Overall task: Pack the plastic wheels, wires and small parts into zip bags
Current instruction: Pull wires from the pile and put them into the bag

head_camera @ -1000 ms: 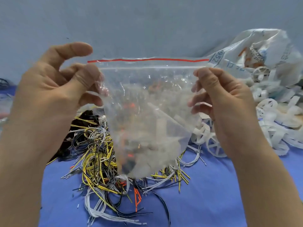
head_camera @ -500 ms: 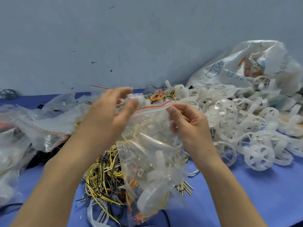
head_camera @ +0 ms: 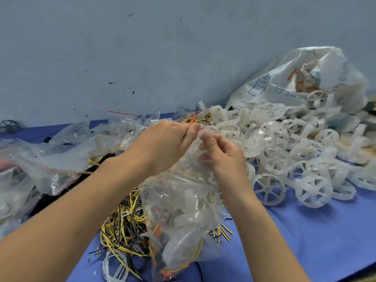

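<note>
Hands drawn closer together, left hand and right hand pinching filled zip bag top

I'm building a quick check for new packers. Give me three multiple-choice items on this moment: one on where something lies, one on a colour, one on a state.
1. Where is the heap of white plastic wheels?
A. to the person's right, by the wall
B. at the far left
C. inside a box

2. What colour is the table cover?
A. green
B. blue
C. red

3. How is the filled zip bag held?
A. lying flat, untouched
B. by one hand at its bottom
C. pinched at its top by both hands

Answers: 1 A, the wheels spill beside the printed sack. 2 B, bare cloth shows blue. 3 C, the left hand and right hand meet at the bag's top.
</note>
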`<state>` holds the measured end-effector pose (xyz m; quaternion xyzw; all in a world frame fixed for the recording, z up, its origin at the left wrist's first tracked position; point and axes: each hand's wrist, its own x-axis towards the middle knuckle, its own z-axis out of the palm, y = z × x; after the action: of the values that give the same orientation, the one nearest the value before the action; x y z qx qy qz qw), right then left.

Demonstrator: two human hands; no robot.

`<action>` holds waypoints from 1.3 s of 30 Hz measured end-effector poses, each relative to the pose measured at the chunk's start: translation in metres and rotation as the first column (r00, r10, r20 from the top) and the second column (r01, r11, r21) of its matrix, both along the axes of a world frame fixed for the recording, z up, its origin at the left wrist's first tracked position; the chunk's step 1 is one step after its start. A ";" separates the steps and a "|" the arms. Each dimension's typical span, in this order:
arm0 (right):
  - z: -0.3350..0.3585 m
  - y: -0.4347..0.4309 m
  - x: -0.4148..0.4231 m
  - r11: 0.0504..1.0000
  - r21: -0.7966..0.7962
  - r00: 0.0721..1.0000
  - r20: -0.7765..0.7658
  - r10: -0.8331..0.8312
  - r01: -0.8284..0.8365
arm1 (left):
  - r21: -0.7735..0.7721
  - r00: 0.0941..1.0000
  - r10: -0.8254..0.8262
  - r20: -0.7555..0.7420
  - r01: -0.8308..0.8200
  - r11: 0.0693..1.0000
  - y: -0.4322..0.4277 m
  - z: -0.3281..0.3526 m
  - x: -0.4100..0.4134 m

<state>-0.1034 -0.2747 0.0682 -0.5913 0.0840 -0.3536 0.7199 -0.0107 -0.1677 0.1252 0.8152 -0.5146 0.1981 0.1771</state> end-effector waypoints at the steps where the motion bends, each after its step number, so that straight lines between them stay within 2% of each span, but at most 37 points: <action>1: 0.000 0.002 0.001 0.998 0.036 0.999 -0.001 0.052 -0.052 | -0.019 0.999 0.014 0.029 -0.013 1.000 0.000 -0.002 -0.001; 3: 0.001 0.003 0.002 0.982 0.121 0.989 0.029 0.142 -0.144 | -0.048 0.997 0.043 0.068 -0.040 0.998 0.000 -0.003 -0.004; 5: 0.001 0.003 0.002 0.977 0.151 0.988 0.057 0.144 -0.151 | -0.036 0.998 0.045 0.045 -0.043 0.998 -0.002 -0.003 -0.005; 8: 0.000 0.001 0.003 0.982 0.153 0.993 0.063 0.100 -0.109 | -0.003 0.983 -0.065 -0.171 0.066 0.998 -0.006 -0.003 -0.001; 10: -0.002 0.000 0.004 0.978 0.182 0.994 0.063 0.091 -0.101 | 0.022 0.971 -0.096 -0.218 0.103 0.994 -0.007 -0.003 0.000; 14: -0.006 0.001 0.008 0.965 0.246 0.994 0.086 0.071 -0.090 | 0.123 0.997 -0.034 -0.064 0.042 0.992 -0.005 -0.006 -0.002; 18: -0.008 0.001 0.011 0.965 0.258 0.997 0.078 0.017 -0.037 | 0.075 0.999 -0.006 0.037 0.004 0.997 0.000 -0.011 -0.010; 29: -0.007 -0.014 0.007 0.936 0.344 0.996 0.025 -0.085 0.071 | 0.220 0.999 0.048 0.007 -0.048 0.974 0.028 -0.018 -0.012; 39: -0.010 -0.028 0.005 0.927 0.354 0.989 0.027 -0.146 0.127 | 0.135 1.000 -0.018 -0.002 0.018 0.991 0.075 -0.021 -0.003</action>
<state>-0.0988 -0.3025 0.0579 -0.4366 0.1677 -0.3975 0.7895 -0.0140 -0.0930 0.1038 0.8208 -0.5340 0.1610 0.1237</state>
